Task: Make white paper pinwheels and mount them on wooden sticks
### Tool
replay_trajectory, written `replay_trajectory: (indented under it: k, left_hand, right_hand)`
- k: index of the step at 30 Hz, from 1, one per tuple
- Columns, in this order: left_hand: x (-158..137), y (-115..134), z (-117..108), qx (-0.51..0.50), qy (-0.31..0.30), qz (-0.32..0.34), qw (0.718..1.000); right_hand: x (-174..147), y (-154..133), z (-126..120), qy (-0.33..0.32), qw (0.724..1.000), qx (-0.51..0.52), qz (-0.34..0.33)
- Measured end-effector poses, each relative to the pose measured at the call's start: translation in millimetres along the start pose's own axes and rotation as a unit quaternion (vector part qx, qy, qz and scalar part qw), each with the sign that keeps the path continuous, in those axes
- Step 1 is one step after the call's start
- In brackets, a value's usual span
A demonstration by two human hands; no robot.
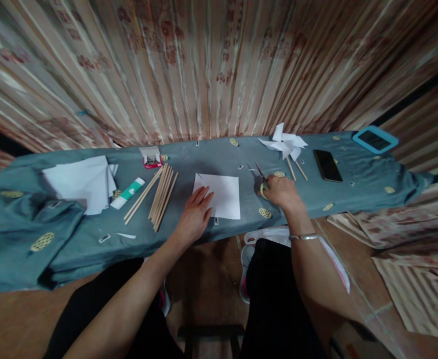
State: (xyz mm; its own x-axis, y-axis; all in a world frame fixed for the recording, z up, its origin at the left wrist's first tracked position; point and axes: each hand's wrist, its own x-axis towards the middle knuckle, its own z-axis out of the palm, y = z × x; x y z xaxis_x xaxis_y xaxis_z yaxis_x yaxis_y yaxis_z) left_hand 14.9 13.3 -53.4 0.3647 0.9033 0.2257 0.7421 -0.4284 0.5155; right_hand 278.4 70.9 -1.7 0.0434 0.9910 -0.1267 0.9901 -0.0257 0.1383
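Note:
A square white sheet of paper (226,195) lies flat on the cloth-covered table. My left hand (197,212) rests on its left part with the fingers stretched out. To the right of the sheet, my right hand (279,192) is closed around the handles of a pair of scissors (264,188). The blades point up and left, away from me, and lie apart from the paper. Beyond that hand are white paper pinwheels (284,144) on wooden sticks, overlapping each other.
Left of the sheet lie several wooden sticks (163,198), a glue stick (128,193), a small red box of pins (152,158) and stacked white paper (78,184). A dark phone (328,165) and a blue-framed device (375,139) are at the right. A patterned curtain (204,70) hangs behind.

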Motion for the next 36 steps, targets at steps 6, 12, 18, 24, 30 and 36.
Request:
replay_trajectory:
  k: [6,12,18,24,30,36]
  left_hand:
    - [16.1,2.6,8.3,0.06,-0.038,0.014,0.997]
    - [14.2,1.4,12.8,0.078,-0.054,0.017,0.995]
    - [11.9,0.2,13.9,0.074,-0.04,0.02,0.996]
    - [10.6,-1.2,19.3,0.076,-0.029,0.021,0.997]
    - [10.8,2.3,16.8,0.059,-0.044,0.017,0.997]
    - [9.7,1.3,16.6,0.045,-0.048,0.016,0.998]
  right_hand:
    - [-1.4,-0.9,1.7,0.002,1.0,-0.007,-0.022]
    - [-2.9,8.5,5.9,0.03,1.0,0.003,-0.002]
    - [-5.4,-0.7,-2.5,0.08,0.994,0.076,-0.014]
    - [1.3,-75.9,12.0,0.138,0.912,0.267,-0.279]
    - [21.0,-117.1,28.8,0.105,0.899,0.263,-0.333]
    - [31.2,-120.1,30.6,0.11,0.892,0.277,-0.341]
